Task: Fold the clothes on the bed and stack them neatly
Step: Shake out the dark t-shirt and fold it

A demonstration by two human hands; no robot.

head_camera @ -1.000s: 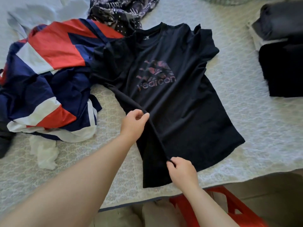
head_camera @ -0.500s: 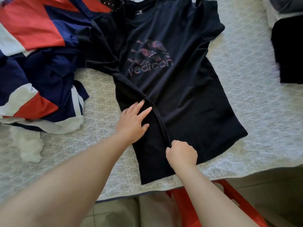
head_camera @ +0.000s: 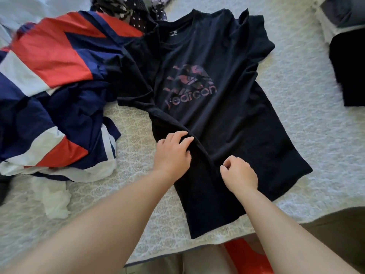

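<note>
So they're on the dark t-shirt [head_camera: 227, 119] now, spread front-up across the middle of the frame on the bed [head_camera: 316, 115], and it looks like the first side fold is in hand — one long edge is doubled inward into a ridge running down the shirt's left side. The left hand [head_camera: 171, 155] rests on that folded strip with fingers bent and tips dug lightly into the cloth, pressing more than gripping as far as I can tell. The right hand [head_camera: 239, 175] sits lower on the same ridge, fingers curled in, pinching the fabric at the crease. The sleeve at upper left looks bunched against the red, white and navy garment [head_camera: 49, 76], so I'd guess the next move is tucking that sleeve in and smoothing the crease — then the other side. Some already folded dark clothes [head_camera: 347, 66] are stacked at the right edge, presumably where this one ends up.
</note>
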